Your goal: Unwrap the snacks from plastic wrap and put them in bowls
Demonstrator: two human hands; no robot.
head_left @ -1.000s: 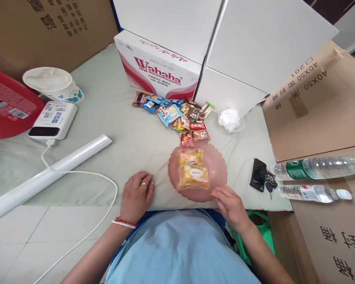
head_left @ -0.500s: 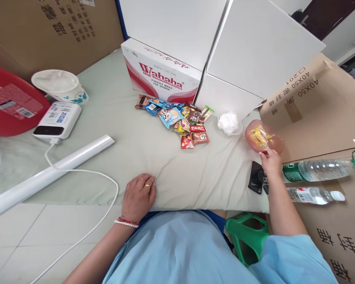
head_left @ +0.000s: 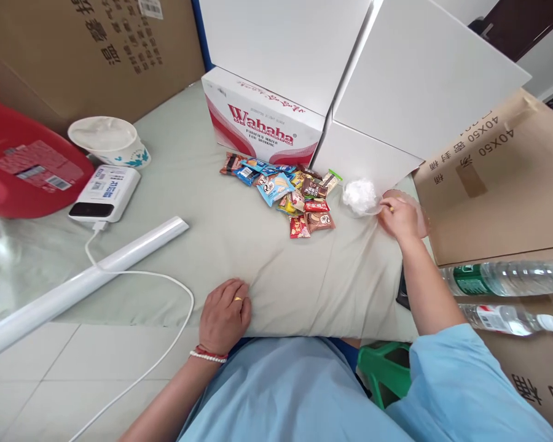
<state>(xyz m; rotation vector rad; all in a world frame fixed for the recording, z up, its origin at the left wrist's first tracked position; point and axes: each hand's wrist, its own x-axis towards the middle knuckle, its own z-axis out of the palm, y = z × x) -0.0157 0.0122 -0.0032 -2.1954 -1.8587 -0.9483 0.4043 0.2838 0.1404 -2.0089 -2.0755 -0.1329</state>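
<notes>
Palm down near the front of the cloth-covered table, my left hand (head_left: 225,313) rests with loosely bent fingers and holds nothing. My right hand (head_left: 400,218) reaches to the far right over a pink see-through bowl (head_left: 421,216), hiding most of it. Its thumb and fingers are pinched together; a small yellowish bit shows at the tips, too little to name. Just left of these fingertips stands a clear bowl (head_left: 373,210) with crumpled white plastic (head_left: 359,195) in it. A heap of small wrapped snacks (head_left: 276,189) lies in the middle, away from both hands.
A Wahaha water carton (head_left: 262,126) and white boxes (head_left: 378,144) stand behind the snacks. On the left are a red jug (head_left: 27,166), paper tub (head_left: 108,141), white device (head_left: 105,191), cable and white tube (head_left: 92,282). Bottles (head_left: 520,279) lie right; a green stool (head_left: 387,368) stands below.
My right hand has moved left and farther away, from the pink bowl's near rim to over the bowl beside the clear one. The view has shifted slightly; my left hand stays resting.
</notes>
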